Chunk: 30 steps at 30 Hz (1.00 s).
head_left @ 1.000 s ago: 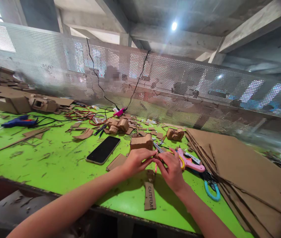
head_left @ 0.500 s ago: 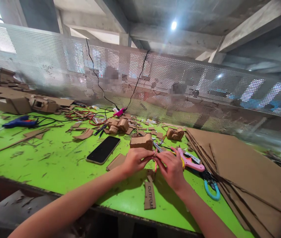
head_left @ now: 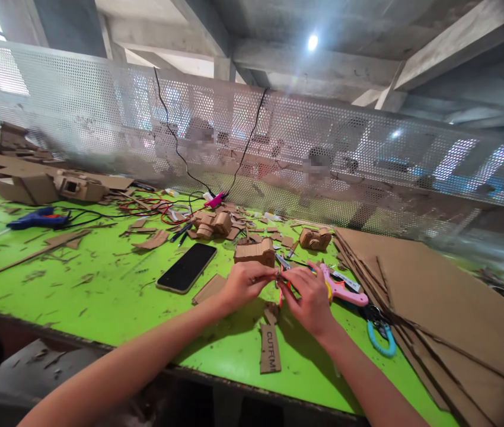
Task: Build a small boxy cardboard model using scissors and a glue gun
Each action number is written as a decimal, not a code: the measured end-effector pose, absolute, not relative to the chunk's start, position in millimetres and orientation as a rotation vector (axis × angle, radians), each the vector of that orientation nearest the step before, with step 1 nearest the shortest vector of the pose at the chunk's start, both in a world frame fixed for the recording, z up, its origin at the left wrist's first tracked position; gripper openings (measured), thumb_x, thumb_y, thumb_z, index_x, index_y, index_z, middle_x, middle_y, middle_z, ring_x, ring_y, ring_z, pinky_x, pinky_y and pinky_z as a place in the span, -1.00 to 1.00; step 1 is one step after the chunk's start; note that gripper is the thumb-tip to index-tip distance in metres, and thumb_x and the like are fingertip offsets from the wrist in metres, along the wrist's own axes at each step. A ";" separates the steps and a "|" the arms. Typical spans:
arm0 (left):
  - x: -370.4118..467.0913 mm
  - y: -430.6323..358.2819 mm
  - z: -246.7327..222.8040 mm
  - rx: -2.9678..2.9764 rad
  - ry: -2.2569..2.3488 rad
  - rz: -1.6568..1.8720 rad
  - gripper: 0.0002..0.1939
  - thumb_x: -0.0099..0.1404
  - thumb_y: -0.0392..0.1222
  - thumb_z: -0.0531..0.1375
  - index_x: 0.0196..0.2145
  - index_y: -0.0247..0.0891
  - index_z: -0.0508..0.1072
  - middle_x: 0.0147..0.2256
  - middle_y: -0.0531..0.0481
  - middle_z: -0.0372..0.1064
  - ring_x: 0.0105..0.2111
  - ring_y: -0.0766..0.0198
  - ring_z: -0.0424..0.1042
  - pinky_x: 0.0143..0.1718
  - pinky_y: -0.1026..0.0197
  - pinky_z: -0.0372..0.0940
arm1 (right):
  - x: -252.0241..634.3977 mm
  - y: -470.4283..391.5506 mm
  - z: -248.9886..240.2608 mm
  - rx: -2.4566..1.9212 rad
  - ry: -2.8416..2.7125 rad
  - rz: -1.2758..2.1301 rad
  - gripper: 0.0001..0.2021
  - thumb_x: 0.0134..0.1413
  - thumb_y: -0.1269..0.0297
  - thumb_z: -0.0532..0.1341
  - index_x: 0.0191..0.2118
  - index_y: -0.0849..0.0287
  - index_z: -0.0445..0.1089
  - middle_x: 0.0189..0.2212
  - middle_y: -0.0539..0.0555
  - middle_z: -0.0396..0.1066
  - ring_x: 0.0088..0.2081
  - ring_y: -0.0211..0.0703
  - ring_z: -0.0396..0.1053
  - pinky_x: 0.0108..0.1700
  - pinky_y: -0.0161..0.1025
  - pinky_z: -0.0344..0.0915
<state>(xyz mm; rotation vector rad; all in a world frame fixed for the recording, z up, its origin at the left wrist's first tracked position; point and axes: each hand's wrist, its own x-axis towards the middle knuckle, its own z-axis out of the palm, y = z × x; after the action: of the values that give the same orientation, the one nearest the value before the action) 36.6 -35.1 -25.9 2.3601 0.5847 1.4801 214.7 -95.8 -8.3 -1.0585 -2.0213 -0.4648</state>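
Note:
My left hand (head_left: 247, 283) and my right hand (head_left: 309, 296) meet above the green table, fingertips pinched together. Between them is something small and brownish, largely hidden by the fingers; I cannot make out its kind. Just beyond them stands a cardboard camera model (head_left: 254, 252). Scissors (head_left: 283, 262) lie behind my right hand's fingers, beside a pink glue gun (head_left: 343, 290). Below the hands rests a cardboard strip (head_left: 270, 350) printed with letters, touching a small torn scrap (head_left: 271, 312). A flat cardboard piece (head_left: 210, 289) lies by my left wrist.
A black phone (head_left: 187, 268) lies left of my hands. Two more cardboard cameras (head_left: 211, 225) stand farther back among scraps. At far left is a blue glue gun (head_left: 38, 218); at right, large cardboard sheets (head_left: 452, 290) and a turquoise coil (head_left: 380, 340). A perforated screen (head_left: 252, 142) borders the table.
My fingers have shifted slightly around the small piece, the two hands staying together in the same place. At the far left edge, a yellow thing has mostly gone from sight.

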 end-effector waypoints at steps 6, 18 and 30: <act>35.8 -31.6 -24.8 2.342 0.595 1.473 -0.73 0.22 -0.18 0.26 -0.11 -0.26 0.50 -0.20 -0.13 0.54 -0.17 0.18 0.50 -0.14 0.14 0.42 | 216.1 -95.1 -8.6 -1.060 -2.048 -0.464 -0.91 0.19 0.35 0.19 -0.21 0.13 0.43 -0.33 0.02 0.53 -0.26 -0.12 0.43 0.05 -0.01 0.09; 35.2 -29.3 -24.9 2.176 0.391 1.373 -0.75 0.27 -0.18 0.22 -0.13 -0.31 0.54 -0.26 -0.15 0.56 -0.27 0.22 0.53 -0.22 0.21 0.44 | 215.7 -96.5 -7.9 -1.022 -2.008 -0.510 -0.94 0.18 0.30 0.22 -0.26 0.09 0.44 -0.37 -0.02 0.52 -0.31 -0.18 0.40 0.02 -0.06 0.11; 32.7 -31.5 -20.8 2.268 0.376 1.462 -0.84 0.22 -0.20 0.26 -0.24 -0.30 0.52 -0.34 -0.10 0.53 -0.32 0.27 0.50 -0.30 0.27 0.42 | 215.0 -98.8 -3.4 -1.058 -2.001 -0.485 -0.92 0.11 0.27 0.26 -0.25 0.08 0.45 -0.33 0.02 0.51 -0.21 -0.09 0.40 0.11 0.05 0.04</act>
<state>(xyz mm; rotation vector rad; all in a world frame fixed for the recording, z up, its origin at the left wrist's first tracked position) 32.7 -31.5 -20.8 2.2677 0.3755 1.4622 215.0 -98.8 -3.4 -1.0582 -2.0011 -0.4855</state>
